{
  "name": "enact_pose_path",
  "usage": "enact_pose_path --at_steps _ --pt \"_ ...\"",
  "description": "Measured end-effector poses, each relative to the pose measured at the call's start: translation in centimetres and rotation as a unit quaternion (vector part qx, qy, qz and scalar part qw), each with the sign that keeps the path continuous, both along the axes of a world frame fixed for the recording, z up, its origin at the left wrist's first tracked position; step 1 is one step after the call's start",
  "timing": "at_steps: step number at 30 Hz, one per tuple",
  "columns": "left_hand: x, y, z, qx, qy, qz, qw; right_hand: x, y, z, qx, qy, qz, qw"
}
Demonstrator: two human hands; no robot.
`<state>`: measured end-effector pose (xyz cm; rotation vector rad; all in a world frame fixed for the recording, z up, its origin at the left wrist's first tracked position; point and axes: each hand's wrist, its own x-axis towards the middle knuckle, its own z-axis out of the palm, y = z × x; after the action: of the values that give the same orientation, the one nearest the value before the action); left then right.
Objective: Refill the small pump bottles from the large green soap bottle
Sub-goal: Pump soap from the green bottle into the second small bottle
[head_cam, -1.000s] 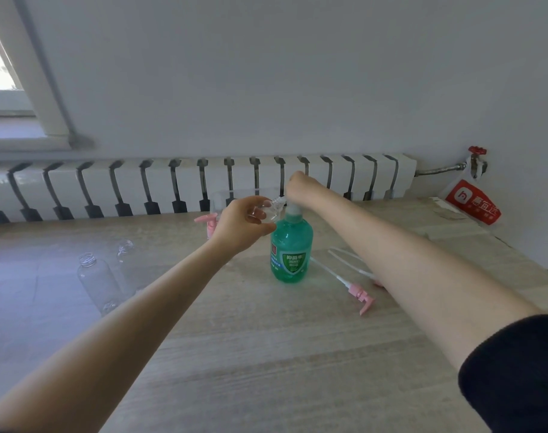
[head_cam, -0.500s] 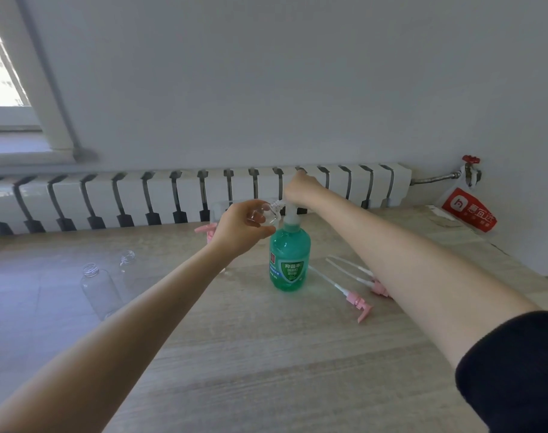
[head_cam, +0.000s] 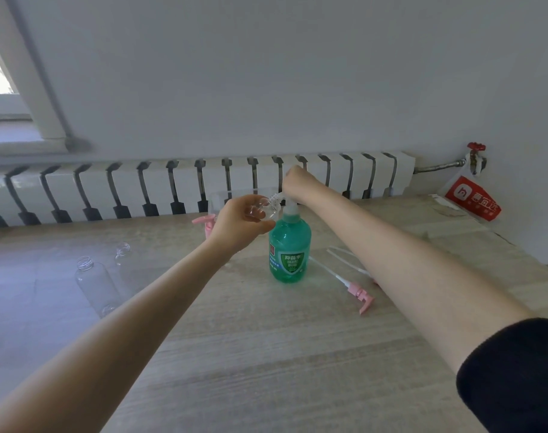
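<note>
Head view: at frame centre, a large translucent green plastic soap bottle (head_cam: pixel 289 248) stands upright on the pale wood-grain tabletop (head_cam: pixel 266 354). The right hand (head_cam: pixel 297 182) curls its fingers over the bottle's pump top. The left hand (head_cam: pixel 238 223) grips a small clear plastic bottle (head_cam: pixel 264 210), tilted, with its neck beside the nozzle.

1. Your left hand (head_cam: pixel 238 225): bare, as is the wrist behind it.
2. Your left forearm (head_cam: pixel 141 301): bare along its whole visible length, back from that hand to the edge of view.
3. Your right hand (head_cam: pixel 294 182): bare, wrist likewise.
4. Your right forearm (head_cam: pixel 391 245): bare from the wrist back.
5. Your sleeve (head_cam: pixel 513 373): black, plain, matte cloth, far up the right arm from the hand. Its soft, rounded edge ends the bare stretch.
</note>
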<state>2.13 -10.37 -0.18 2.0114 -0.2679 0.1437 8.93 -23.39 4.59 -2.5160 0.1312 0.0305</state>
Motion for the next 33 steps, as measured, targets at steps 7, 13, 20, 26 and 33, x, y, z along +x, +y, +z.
enact_pose_path --at_steps 7,13,20,26,33 --pt "-0.4 -0.2 -0.5 -0.014 0.004 0.004 1.000 -0.2 -0.3 -0.6 -0.035 0.011 0.022 0.999" --pt "-0.6 -0.4 -0.5 -0.020 0.009 0.005 1.000 -0.7 -0.3 -0.5 -0.037 0.036 0.012 0.999" --pt "-0.5 -0.3 -0.4 -0.018 0.008 0.005 1.000 -1.7 -0.1 0.1 0.025 0.037 -0.045 0.998" --pt "-0.3 -0.3 0.2 -0.017 -0.001 0.001 1.000 -2.9 -1.0 1.3 0.206 0.047 -0.034 0.977" --pt "-0.5 -0.4 0.1 -0.018 -0.007 0.004 1.000 -5.9 -1.9 -0.4 0.256 0.038 0.044 0.965"
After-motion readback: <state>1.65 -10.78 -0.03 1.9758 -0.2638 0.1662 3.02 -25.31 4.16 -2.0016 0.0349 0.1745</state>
